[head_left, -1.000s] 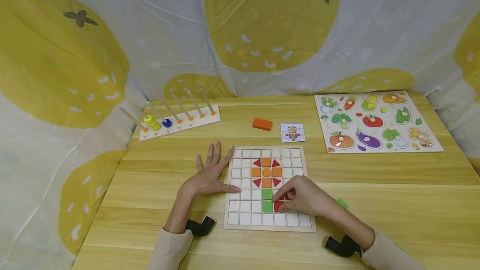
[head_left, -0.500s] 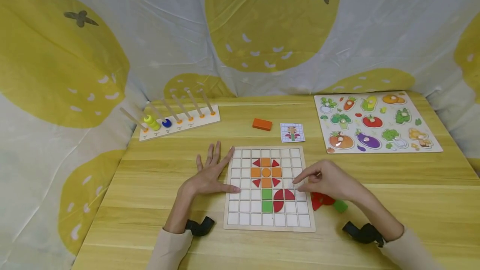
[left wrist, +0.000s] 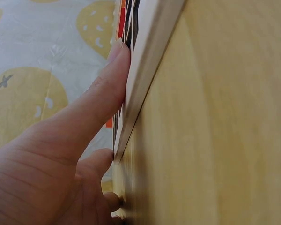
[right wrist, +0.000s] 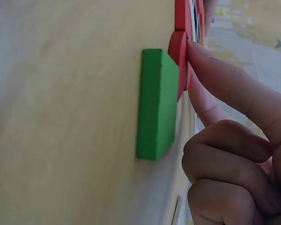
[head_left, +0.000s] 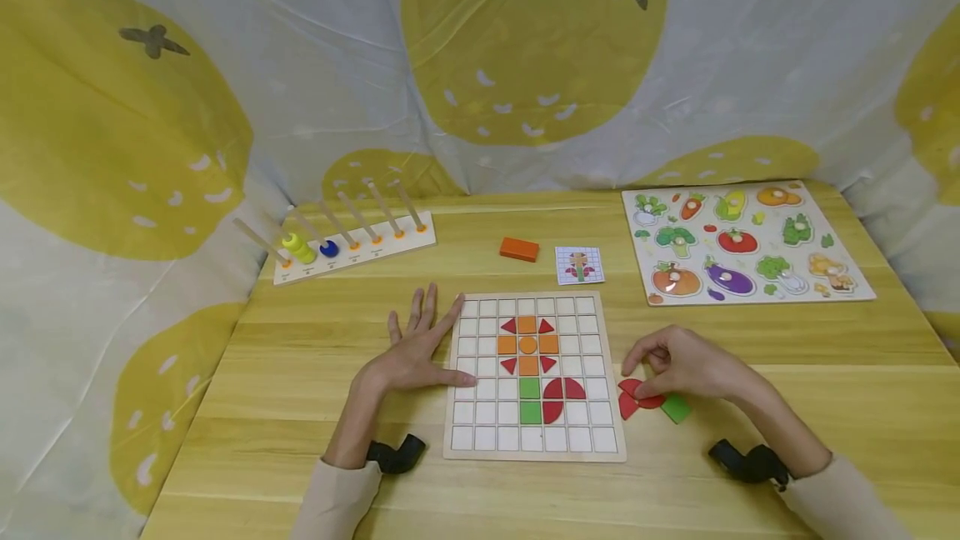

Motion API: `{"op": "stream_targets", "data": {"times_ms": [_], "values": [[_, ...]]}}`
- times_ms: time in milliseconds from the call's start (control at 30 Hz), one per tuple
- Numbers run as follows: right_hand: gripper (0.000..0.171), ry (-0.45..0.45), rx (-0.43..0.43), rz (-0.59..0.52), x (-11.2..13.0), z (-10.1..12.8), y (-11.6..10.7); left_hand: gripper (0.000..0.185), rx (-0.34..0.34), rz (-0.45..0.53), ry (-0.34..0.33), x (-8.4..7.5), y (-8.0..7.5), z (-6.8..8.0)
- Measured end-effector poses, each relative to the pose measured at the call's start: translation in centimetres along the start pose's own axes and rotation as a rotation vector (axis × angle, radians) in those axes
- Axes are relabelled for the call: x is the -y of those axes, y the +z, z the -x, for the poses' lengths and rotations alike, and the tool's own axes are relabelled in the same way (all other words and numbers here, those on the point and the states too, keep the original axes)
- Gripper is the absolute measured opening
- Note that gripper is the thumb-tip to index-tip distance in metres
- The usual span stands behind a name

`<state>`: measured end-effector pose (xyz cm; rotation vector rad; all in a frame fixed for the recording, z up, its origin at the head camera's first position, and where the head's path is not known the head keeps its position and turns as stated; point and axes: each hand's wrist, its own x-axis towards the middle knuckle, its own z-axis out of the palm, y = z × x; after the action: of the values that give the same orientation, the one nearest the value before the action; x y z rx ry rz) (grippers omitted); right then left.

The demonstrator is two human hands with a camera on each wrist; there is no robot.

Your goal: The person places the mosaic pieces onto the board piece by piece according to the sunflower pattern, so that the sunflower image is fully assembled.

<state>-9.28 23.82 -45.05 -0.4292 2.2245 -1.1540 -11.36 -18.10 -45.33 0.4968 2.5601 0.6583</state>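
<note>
A pale wooden grid board (head_left: 497, 437) lies in front of me. On it are orange squares (head_left: 527, 324), an orange circle (head_left: 528, 345), red triangles (head_left: 509, 365), two green squares (head_left: 530, 412) and three red quarter-circle pieces (head_left: 552, 412). My left hand (head_left: 408, 365) rests spread at the board's left edge, thumb over the rim. Just off the board's right side, my right hand (head_left: 686, 365) pinches a red quarter-circle piece (head_left: 630, 387) between thumb and forefinger, other fingers curled. Beside it lie more red pieces (head_left: 627, 407) and a green square piece (right wrist: 158, 108).
Behind the board are an orange block (head_left: 519, 249) and a small pattern card (head_left: 579, 265). A peg stand (head_left: 360, 252) with yellow and blue beads stands back left. A vegetable knob puzzle (head_left: 750, 244) lies back right. A patterned cloth (head_left: 315, 48) hangs behind the table.
My right hand has let go of a red quarter-circle piece on the board and moved right to the loose red pieces. The left hand stays in place.
</note>
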Motion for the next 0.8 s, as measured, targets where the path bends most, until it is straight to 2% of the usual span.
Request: {"op": "stream_targets", "data": {"times_ms": [367,633,800], "values": [[0.023,-0.014,0.01,-0.012,-0.6,0.2,-0.9,0.121,0.012,-0.004,-0.009,0.0,-0.2,0.0],[0.035,-0.083,0.162,-0.082,-2.3,1.3,-3.0,0.121,0.009,-0.009,-0.007,0.0,-0.1,0.0],[0.036,-0.093,0.231,-0.099,-3.1,1.5,-3.7,0.121,0.006,-0.006,-0.005,-0.1,-0.1,0.0]]}}
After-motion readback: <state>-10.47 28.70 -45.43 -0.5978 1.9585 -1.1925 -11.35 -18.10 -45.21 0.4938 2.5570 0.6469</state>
